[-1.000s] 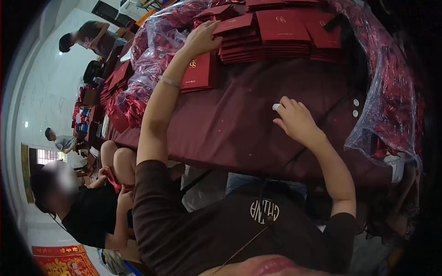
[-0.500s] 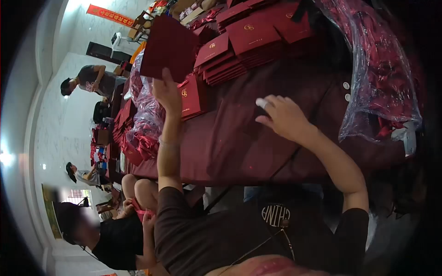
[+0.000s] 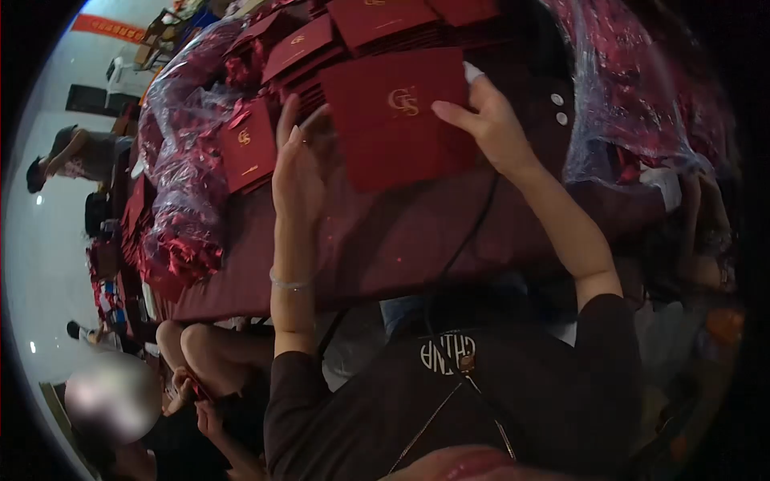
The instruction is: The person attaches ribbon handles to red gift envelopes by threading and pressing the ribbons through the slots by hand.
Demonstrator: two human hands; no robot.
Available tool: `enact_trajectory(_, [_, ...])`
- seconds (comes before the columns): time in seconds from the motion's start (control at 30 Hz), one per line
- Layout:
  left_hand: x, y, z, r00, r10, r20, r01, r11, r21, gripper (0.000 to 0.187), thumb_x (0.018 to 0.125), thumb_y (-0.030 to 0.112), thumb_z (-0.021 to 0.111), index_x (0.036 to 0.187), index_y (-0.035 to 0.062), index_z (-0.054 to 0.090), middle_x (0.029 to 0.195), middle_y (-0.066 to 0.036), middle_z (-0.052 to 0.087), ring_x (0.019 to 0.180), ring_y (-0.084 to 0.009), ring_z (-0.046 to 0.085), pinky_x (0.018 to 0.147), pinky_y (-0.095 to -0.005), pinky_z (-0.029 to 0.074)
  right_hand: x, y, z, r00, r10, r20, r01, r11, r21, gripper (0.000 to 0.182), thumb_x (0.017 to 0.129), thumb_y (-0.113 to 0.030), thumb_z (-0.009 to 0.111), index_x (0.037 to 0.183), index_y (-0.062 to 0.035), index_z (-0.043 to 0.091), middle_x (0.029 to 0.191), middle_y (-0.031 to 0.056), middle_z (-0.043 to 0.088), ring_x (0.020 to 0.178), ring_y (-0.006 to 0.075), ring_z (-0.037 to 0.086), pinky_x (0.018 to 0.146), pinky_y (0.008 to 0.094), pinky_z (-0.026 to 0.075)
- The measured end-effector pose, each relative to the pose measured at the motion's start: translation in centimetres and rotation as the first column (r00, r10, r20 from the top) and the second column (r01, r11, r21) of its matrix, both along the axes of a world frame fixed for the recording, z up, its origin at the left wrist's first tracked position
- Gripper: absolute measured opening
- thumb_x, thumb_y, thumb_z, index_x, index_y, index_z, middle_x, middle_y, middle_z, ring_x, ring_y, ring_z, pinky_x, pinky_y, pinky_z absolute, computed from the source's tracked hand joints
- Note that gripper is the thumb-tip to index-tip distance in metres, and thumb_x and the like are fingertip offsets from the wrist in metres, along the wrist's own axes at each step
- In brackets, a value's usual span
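Note:
My right hand (image 3: 501,128) grips a flat red paper bag (image 3: 393,152) by its right edge, thumb across the front and a white-wrapped fingertip at the top corner. A gold logo shows on the bag's face. To the bag's left, my left hand (image 3: 301,176) is raised with fingers apart, somewhat blurred, holding nothing I can see. Behind it another red bag (image 3: 249,148) with a gold logo and a ribbon rests on the cloth-covered table (image 3: 353,256).
Stacks of red bags (image 3: 385,24) stand at the table's back. Clear plastic sacks of red ribbon lie at left (image 3: 188,160) and right (image 3: 642,104). Two small white discs (image 3: 559,109) lie at right. A seated person (image 3: 208,401) at lower left handles something red.
The bag has moved from my raised left hand at upper left to my right hand in the middle, its logo now showing. My left hand has let go. The view has shifted.

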State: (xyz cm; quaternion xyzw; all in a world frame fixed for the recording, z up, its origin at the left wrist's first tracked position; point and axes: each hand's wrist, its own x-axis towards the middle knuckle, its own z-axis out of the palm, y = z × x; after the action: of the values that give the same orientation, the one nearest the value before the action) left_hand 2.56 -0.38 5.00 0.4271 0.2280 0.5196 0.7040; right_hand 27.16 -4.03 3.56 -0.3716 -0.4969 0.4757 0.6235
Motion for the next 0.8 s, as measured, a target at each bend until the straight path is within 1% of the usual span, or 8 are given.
enact_trajectory(0.07, [1.4,0.3,-0.9,0.836,0.335,-0.436,-0.245,0.937,0.25,0.058,0.092,0.021,0.056,0.142,0.009,0.031,0.13,-0.012,0.047,0.109,-0.0147,0.05,0.096,-0.0303,0.04,-0.1,0.9,-2.8,0.973,-0.012,0.232,0.018,1.0,-0.024,0.064,0.083,-0.02,0.067,0.13,0.0092,0.036,0.114,0.0181,0.059,0.105,0.0227,0.057,0.091,0.0315,0.045])
enact_trajectory(0.1, [1.2,0.5,-1.4,0.869,0.214,-0.446,-0.208,0.976,0.063,0.059,0.091,0.02,0.059,0.142,0.0073,0.031,0.13,-0.012,0.046,0.109,-0.0137,0.049,0.096,-0.0297,0.039,-0.7,0.7,-3.7,0.946,-0.036,0.323,0.055,0.997,-0.051,0.065,0.083,-0.021,0.065,0.132,0.0091,0.034,0.118,0.0214,0.056,0.109,0.0267,0.055,0.094,0.0337,0.044])
enact_trajectory(0.27, [1.0,0.3,-7.9,0.401,0.369,-0.838,0.035,0.908,0.417,0.057,0.081,0.023,0.073,0.126,0.0,0.047,0.123,-0.017,0.048,0.108,-0.026,0.051,0.085,-0.0331,0.044,-1.5,-0.4,-3.4,0.599,-0.043,0.8,0.186,0.979,-0.086,0.063,0.087,-0.027,0.06,0.133,0.0064,0.033,0.124,0.0274,0.047,0.113,0.0388,0.05,0.096,0.044,0.04])
enact_trajectory(0.4, [0.8,0.2,-8.0,0.177,0.683,-0.709,0.157,0.691,0.705,0.057,0.068,0.028,0.082,0.111,0.0005,0.056,0.123,-0.021,0.046,0.109,-0.0354,0.047,0.092,-0.0396,0.041,-0.5,-4.5,1.7,0.309,-0.543,0.78,0.104,0.835,0.54,0.035,0.083,-0.028,0.064,0.107,-0.0026,0.061,0.106,0.011,0.06,0.098,0.0265,0.058,0.083,0.038,0.046])
enact_trajectory(0.47, [1.1,-0.2,-7.6,0.133,0.675,-0.726,0.181,0.703,0.687,0.057,0.069,0.029,0.081,0.111,0.0004,0.056,0.121,-0.021,0.047,0.108,-0.0354,0.047,0.092,-0.0401,0.041,0.8,-8.4,4.3,0.58,-0.483,0.655,0.173,0.859,0.481,0.024,0.08,-0.022,0.069,0.099,-0.0064,0.066,0.092,0.0091,0.064,0.081,0.0249,0.062,0.071,0.0343,0.049])
enact_trajectory(0.67, [0.9,-0.3,-7.1,0.1,0.635,-0.766,0.25,0.729,0.637,0.058,0.073,0.039,0.076,0.113,0.0014,0.059,0.113,-0.02,0.052,0.104,-0.0333,0.051,0.088,-0.04,0.043,12.4,-14.4,2.4,0.17,-0.698,0.695,0.774,0.531,0.345,0.015,0.081,-0.009,0.069,0.093,-0.0021,0.068,0.086,0.0097,0.067,0.068,0.0157,0.062,0.065,0.0279,0.048])
enact_trajectory(0.77, [1.1,-0.4,-7.0,0.113,0.635,-0.764,0.204,0.738,0.644,0.053,0.072,0.034,0.077,0.11,0.0024,0.06,0.109,-0.017,0.055,0.1,-0.0326,0.052,0.087,-0.0394,0.043,19.9,-15.8,0.7,0.229,-0.489,0.842,0.699,0.684,0.207,0.017,0.08,-0.009,0.067,0.097,-0.0073,0.068,0.088,0.0078,0.064,0.077,0.0203,0.062,0.068,0.0307,0.048])
enact_trajectory(0.8, [0.9,-0.2,-7.1,0.128,0.651,-0.748,0.21,0.72,0.662,0.053,0.071,0.035,0.077,0.11,0.0027,0.06,0.109,-0.017,0.055,0.101,-0.0327,0.052,0.087,-0.0395,0.043,20.3,-15.4,1.6,0.031,-0.399,0.916,0.502,0.799,0.331,0.018,0.078,-0.008,0.067,0.096,-0.0097,0.067,0.088,0.0072,0.061,0.08,0.0224,0.061,0.069,0.0333,0.047])
